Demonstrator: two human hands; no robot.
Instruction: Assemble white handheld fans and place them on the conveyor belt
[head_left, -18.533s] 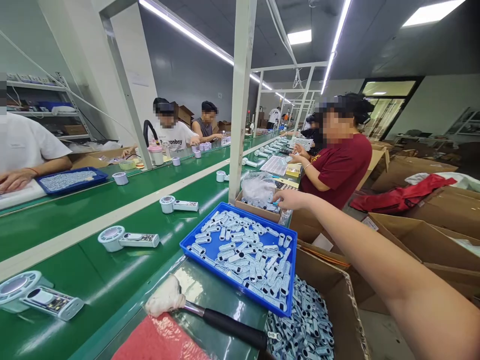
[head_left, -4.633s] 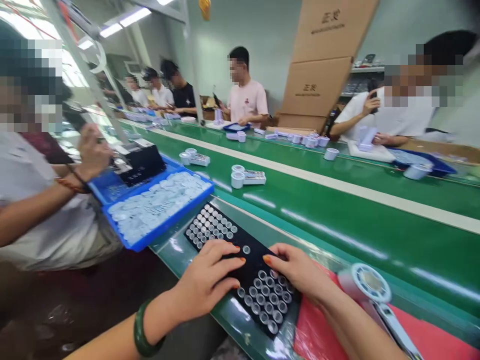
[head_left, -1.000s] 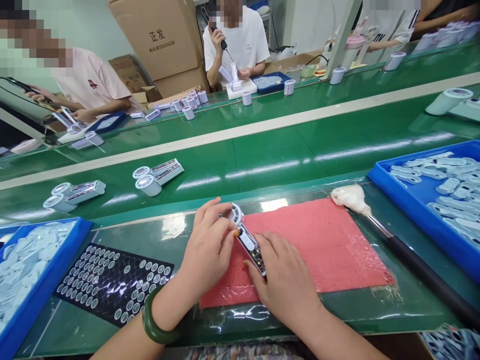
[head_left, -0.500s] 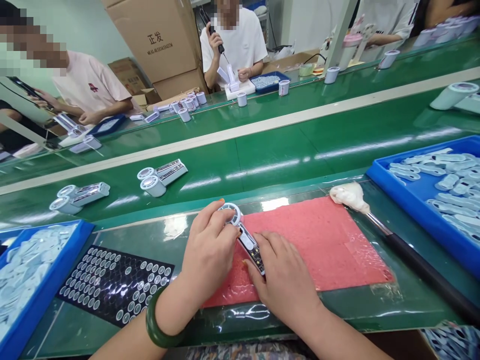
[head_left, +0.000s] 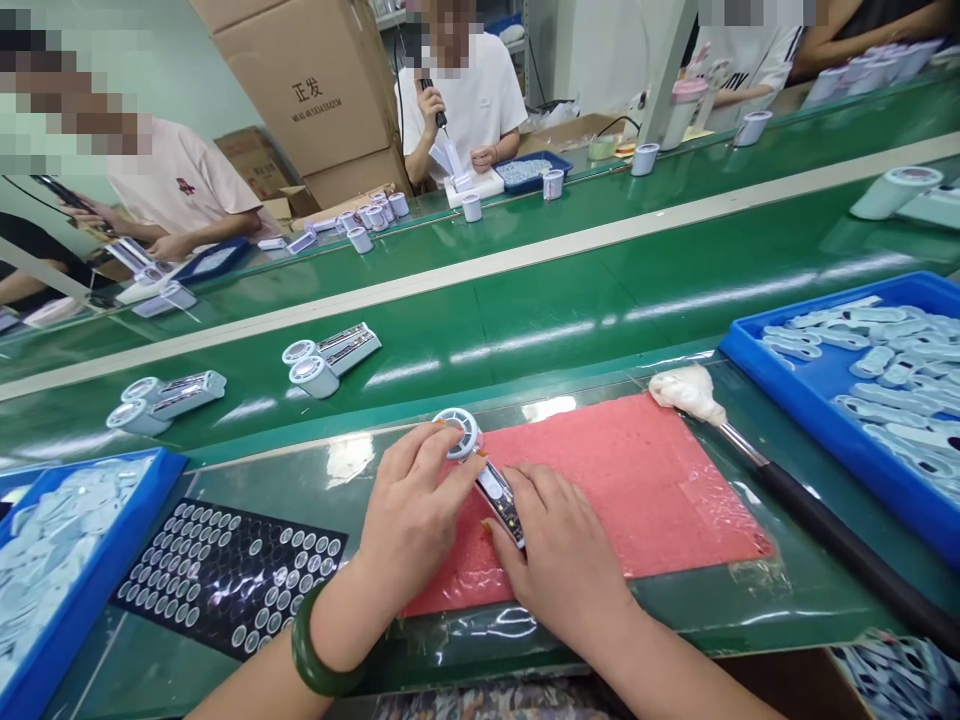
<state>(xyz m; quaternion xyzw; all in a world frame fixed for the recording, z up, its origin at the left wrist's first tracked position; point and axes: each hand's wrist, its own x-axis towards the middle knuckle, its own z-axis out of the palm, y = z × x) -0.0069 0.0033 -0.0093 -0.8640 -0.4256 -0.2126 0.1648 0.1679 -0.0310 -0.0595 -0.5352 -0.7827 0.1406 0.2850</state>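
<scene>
Over the red mat (head_left: pixel 600 490) I hold a light-blue handheld fan body (head_left: pixel 491 490), tilted, with a round slotted head and a handle whose circuit board lies exposed. My left hand (head_left: pixel 416 500) has its fingers bent over the round head, thumb near where the handle begins. Along the lower handle, my right hand (head_left: pixel 562 545) grips from the side, thumb on the near edge. Fingers cover part of the head and handle. Left of the mat lies a black sheet (head_left: pixel 232 570) with rows of clear-rimmed round stickers.
Blue trays of pale parts stand at left (head_left: pixel 161 490) and right (head_left: pixel 757 345). A black-handled tool with a cloth-wrapped end (head_left: pixel 690 392) lies right of the mat. Similar fan bodies (head_left: pixel 330 360) sit on the green belt (head_left: pixel 525 310). Co-workers (head_left: pixel 480 100) sit across it.
My left fingers have shifted slightly on the fan's round head, so more of its slotted face shows. My right hand keeps its hold on the handle. The camera view has shifted a little.
</scene>
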